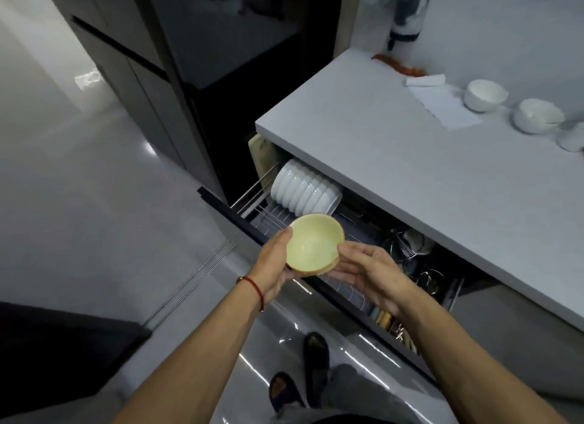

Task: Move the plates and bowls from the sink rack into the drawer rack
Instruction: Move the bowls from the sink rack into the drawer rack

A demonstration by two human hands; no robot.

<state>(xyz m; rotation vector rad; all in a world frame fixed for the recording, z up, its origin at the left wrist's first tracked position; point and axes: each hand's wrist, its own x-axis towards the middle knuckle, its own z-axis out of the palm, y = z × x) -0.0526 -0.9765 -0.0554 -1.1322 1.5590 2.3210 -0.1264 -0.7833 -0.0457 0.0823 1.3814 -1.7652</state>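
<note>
A pale yellow bowl (311,245) with a brown rim is held over the open drawer rack (268,215), tilted toward me. My left hand (274,265) grips its left edge, thumb on the rim. My right hand (368,272) cups it from the right and beneath, thumb at the rim. A row of white bowls (303,189) stands on edge in the far end of the wire rack, just beyond the yellow bowl. The sink rack is out of view.
The white countertop (363,132) overhangs the drawer; on it stand two white bowls (485,94) (538,115) and a paper sheet (442,101). Utensils (407,243) fill the drawer's right part. A dark fridge (177,60) stands behind. My feet (303,373) are on the glossy floor.
</note>
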